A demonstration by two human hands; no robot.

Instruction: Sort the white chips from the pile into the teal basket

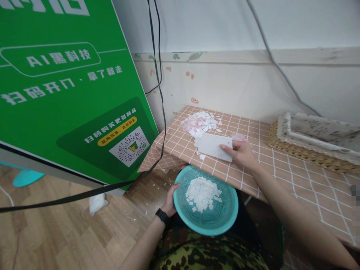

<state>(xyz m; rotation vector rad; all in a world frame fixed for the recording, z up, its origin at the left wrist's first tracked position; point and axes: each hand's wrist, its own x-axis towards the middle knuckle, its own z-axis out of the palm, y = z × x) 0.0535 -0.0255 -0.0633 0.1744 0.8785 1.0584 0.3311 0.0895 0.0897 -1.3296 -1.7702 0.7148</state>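
Note:
My right hand (242, 153) grips a flat white card (214, 146) by its right end, thumb on top, just above the checked tablecloth. Beyond the card's left end lies a heap of small white and pinkish paper scraps (199, 123). My left hand (170, 200), with a dark watch on the wrist, holds the left rim of a round turquoise plastic basket (233, 210). Its fingers are mostly hidden under the rim. Inside the basket sits a pile of white paper pieces (203, 193). The basket is below the table's front edge, over my lap.
A woven basket with a cloth lining (315, 131) stands at the table's right, against the wall. To the left rises a green printed cabinet panel (70, 86). A black strap (112, 185) hangs across in front of it. A white crumpled thing (97, 202) lies on the wooden floor.

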